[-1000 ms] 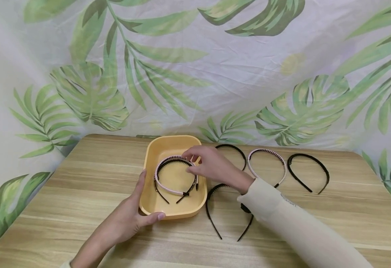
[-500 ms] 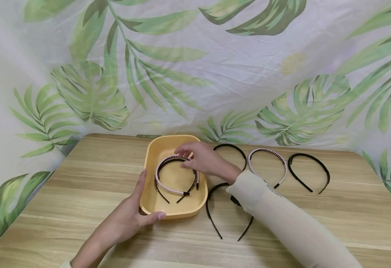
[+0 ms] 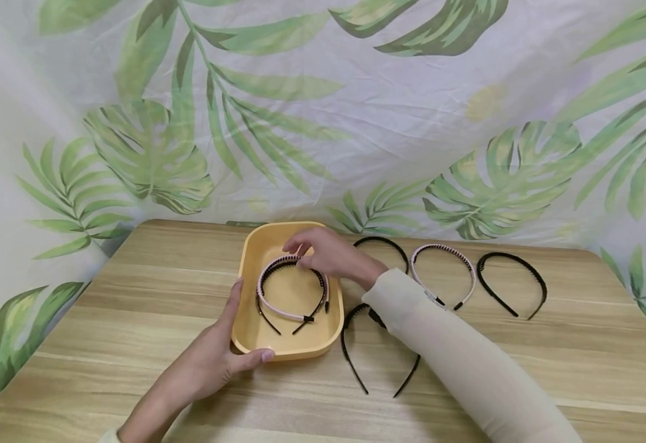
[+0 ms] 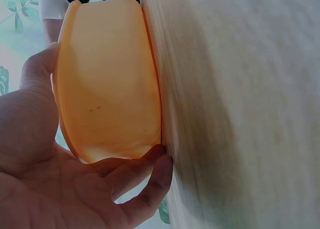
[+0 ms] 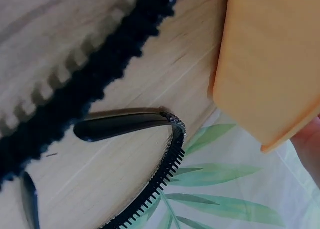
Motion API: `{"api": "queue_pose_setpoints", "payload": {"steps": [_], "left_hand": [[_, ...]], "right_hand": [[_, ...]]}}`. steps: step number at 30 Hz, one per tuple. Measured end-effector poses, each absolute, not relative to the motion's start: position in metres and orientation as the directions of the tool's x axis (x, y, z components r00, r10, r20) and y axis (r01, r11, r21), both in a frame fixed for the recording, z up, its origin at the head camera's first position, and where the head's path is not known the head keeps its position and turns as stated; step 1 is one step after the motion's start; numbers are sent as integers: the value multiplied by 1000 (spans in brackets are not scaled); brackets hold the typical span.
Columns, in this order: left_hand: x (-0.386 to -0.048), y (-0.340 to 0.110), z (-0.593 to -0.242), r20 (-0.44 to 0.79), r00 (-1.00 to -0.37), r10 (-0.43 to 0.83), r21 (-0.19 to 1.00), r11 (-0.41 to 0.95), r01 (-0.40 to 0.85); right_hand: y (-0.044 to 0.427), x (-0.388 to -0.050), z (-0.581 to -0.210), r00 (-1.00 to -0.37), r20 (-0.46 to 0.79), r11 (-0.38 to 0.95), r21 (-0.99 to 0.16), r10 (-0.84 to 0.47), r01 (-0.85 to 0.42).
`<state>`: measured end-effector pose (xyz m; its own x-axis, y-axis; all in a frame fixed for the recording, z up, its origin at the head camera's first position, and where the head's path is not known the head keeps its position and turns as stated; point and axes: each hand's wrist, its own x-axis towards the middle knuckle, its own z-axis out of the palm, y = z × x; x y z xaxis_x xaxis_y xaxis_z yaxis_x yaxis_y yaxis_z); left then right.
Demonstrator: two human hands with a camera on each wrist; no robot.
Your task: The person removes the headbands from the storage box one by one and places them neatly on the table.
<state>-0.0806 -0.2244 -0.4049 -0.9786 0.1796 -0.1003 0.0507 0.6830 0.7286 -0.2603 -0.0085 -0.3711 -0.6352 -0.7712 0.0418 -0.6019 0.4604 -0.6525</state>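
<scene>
A yellow plastic box [image 3: 307, 354] stands on the wooden table. My left hand [image 3: 209, 360] grips its near left corner, thumb along the near rim; in the left wrist view the other fingers lie against the box wall [image 4: 110, 64]. Inside the box, a pink headband [image 3: 279, 312] and a black headband [image 3: 271, 325] overlap. My right hand [image 3: 331, 252] hovers over the box's far right part with fingers loosely bent, beside the tops of these headbands. Whether its fingertips touch them cannot be made out.
Right of the box lie a black headband [image 3: 397, 244], a pink headband [image 3: 472, 271] and another black headband [image 3: 536, 274]. A further black headband [image 3: 350, 363] lies in front, partly under the right sleeve [image 3: 456, 344]. A leaf-patterned cloth [image 3: 279, 123] hangs behind the table.
My right hand has shifted left and slightly away over the box, from the headbands' right side toward their tops. My left hand, the box and the headbands stay in place.
</scene>
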Motion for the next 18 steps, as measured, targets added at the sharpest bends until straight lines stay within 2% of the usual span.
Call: {"api": "queue_pose_setpoints", "payload": {"steps": [9,18], "left_hand": [[-80,-225,-405,-109,-980,166,718,695,38],[-81,-224,-405,-93,-980,176,726,685,54]], "right_hand": [[-21,-272,-378,-638,11,511,-587,-770,-627],[-27,-279,-381,-640,-15,532,-570,-768,-626]]}}
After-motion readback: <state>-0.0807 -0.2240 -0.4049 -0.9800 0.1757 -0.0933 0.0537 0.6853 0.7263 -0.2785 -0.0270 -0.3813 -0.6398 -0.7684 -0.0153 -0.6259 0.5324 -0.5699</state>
